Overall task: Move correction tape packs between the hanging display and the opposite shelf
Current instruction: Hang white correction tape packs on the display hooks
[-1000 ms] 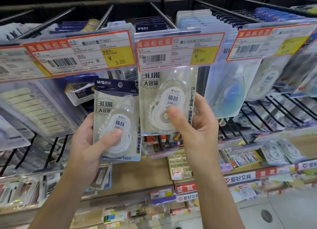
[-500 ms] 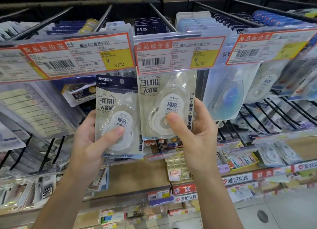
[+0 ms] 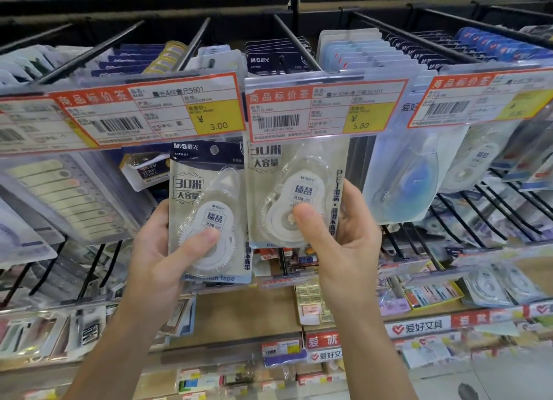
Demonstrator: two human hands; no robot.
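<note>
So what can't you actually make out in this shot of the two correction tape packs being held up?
- Head view: the top of the right hand's correction tape pack sits behind the 5.80 price tag, so whether it hangs on a hook is hidden.
- The fingers behind the left hand's pack are covered by it.
- The price on the rightmost tag is blurred.

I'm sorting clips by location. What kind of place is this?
Most likely a stationery shop aisle: red-and-yellow price tags with barcodes hang on black metal display hooks, and each hand holds a clear-blister correction tape pack.
</note>
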